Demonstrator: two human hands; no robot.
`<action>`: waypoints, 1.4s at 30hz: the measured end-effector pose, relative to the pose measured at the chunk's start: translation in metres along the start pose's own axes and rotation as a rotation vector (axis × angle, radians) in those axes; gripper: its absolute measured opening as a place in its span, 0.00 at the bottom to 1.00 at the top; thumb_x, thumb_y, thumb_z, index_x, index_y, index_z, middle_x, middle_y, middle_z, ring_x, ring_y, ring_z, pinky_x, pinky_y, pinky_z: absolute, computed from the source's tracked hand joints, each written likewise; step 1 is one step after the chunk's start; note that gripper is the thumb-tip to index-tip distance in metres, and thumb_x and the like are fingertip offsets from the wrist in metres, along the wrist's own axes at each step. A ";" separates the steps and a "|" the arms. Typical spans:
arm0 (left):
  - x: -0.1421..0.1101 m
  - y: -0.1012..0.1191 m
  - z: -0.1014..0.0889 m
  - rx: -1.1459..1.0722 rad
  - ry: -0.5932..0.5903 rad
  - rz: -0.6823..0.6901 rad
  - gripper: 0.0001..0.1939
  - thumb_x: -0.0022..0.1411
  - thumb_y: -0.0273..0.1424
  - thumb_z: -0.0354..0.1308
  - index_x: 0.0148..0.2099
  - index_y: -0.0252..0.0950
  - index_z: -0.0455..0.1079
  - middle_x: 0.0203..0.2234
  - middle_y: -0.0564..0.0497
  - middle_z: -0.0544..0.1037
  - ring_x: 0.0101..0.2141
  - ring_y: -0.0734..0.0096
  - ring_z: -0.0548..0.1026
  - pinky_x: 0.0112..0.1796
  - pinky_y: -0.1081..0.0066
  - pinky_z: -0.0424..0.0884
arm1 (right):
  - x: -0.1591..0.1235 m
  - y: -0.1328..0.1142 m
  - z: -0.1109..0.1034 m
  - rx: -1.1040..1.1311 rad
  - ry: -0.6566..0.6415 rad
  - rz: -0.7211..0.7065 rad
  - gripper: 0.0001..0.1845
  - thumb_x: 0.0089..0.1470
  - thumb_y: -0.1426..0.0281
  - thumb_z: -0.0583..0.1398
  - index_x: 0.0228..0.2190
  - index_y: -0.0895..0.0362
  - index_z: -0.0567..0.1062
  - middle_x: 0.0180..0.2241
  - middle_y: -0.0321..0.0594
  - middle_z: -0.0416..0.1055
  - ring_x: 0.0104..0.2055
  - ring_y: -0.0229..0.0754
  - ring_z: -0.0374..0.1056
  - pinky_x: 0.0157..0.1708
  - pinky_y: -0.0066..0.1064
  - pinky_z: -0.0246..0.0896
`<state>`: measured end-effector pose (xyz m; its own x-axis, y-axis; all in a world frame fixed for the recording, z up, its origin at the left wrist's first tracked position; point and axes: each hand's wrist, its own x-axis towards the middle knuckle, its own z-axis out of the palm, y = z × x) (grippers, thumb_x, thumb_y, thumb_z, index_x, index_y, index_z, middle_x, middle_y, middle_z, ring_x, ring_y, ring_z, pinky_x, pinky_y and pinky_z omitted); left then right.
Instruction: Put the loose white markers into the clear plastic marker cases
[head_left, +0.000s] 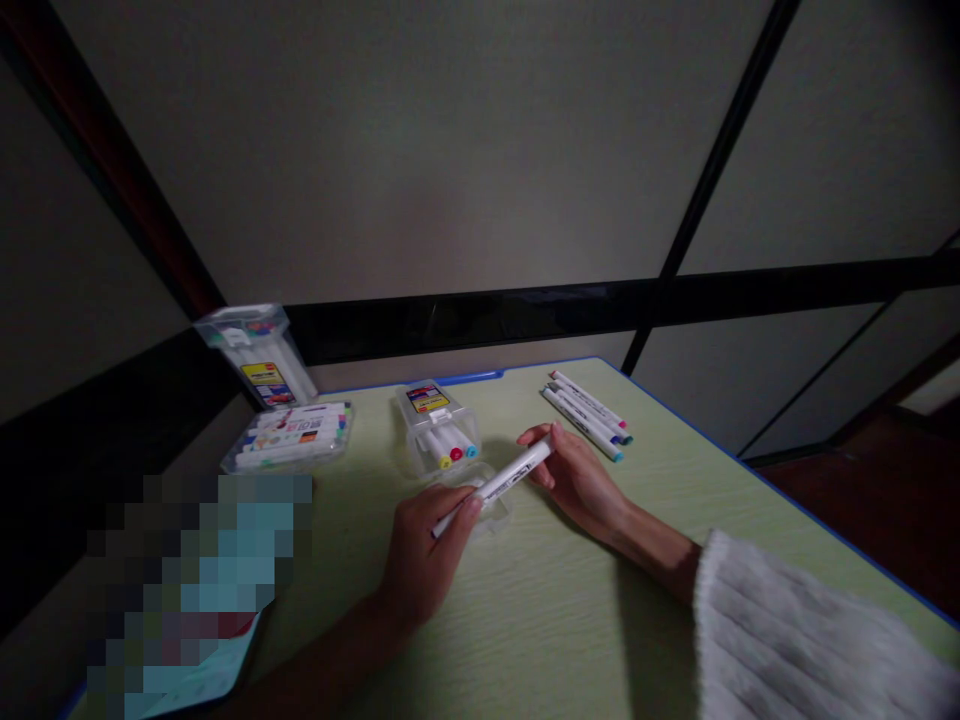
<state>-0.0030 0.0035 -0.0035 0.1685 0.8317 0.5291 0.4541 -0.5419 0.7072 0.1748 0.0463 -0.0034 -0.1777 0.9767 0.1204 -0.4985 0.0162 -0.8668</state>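
A white marker with dark print is held in the air over the table, slanting up to the right. My left hand is closed around its lower left part, thumb along the barrel. My right hand pinches its upper right end between thumb and fingers, hiding the tip. Beneath the marker lies a clear plastic lid, partly covered by my left hand. Just behind stands a clear plastic case with a yellow-and-red label, lying on its side, with several markers showing yellow, red and blue ends.
Several loose white markers lie in a group at the right back of the green table. At the back left, an upright clear box stands behind a flat marker pack. A pixelated screen sits left. A wall rises behind.
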 end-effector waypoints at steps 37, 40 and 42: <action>0.000 -0.001 0.003 0.099 0.007 0.028 0.06 0.55 0.27 0.55 0.34 0.33 0.73 0.25 0.50 0.78 0.25 0.72 0.75 0.28 0.75 0.70 | 0.000 0.003 0.002 -0.029 0.045 0.019 0.19 0.43 0.54 0.62 0.20 0.59 0.72 0.13 0.31 0.61 0.14 0.30 0.50 0.16 0.26 0.42; 0.000 -0.001 0.003 0.089 -0.010 0.048 0.07 0.55 0.26 0.54 0.36 0.32 0.73 0.27 0.48 0.78 0.27 0.72 0.75 0.30 0.75 0.70 | 0.000 0.002 0.002 -0.026 0.040 0.020 0.20 0.44 0.54 0.62 0.19 0.59 0.71 0.13 0.31 0.61 0.15 0.30 0.49 0.16 0.26 0.42; -0.001 -0.002 0.003 0.084 -0.024 0.074 0.09 0.56 0.26 0.54 0.38 0.32 0.73 0.29 0.47 0.79 0.29 0.71 0.76 0.32 0.74 0.71 | 0.000 0.002 0.002 -0.032 0.033 0.017 0.20 0.45 0.55 0.62 0.18 0.59 0.71 0.13 0.31 0.61 0.15 0.29 0.49 0.16 0.26 0.41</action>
<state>-0.0017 0.0044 -0.0064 0.2248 0.7933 0.5658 0.5116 -0.5903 0.6243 0.1718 0.0461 -0.0044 -0.1576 0.9834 0.0902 -0.4684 0.0060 -0.8835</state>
